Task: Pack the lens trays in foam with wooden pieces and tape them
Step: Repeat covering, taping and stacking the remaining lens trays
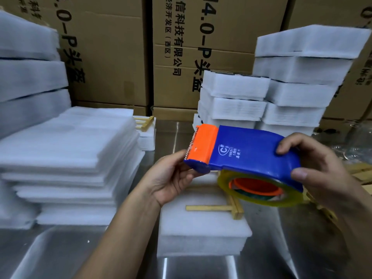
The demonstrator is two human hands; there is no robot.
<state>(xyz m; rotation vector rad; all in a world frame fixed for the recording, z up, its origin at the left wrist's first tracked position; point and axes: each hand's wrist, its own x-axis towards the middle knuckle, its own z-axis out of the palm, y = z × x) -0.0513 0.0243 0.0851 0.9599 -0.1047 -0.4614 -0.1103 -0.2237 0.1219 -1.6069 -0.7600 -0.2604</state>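
Aloft, tape dispenser (251, 150) between left fingers (182, 171), right fingers (291, 143).

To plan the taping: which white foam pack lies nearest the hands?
The single white foam pack in front, bearing a pale wooden T-shaped piece; the other packs lie farther back.

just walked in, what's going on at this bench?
A person holds a blue and orange tape dispenser in both hands: the left hand grips the orange cutter end, and the right hand grips the rear. It hangs above a foam-wrapped pack on the metal table, with wooden pieces on top. No tape shows on the pack. Loose foam sheets are stacked on the left and wrapped packs behind.
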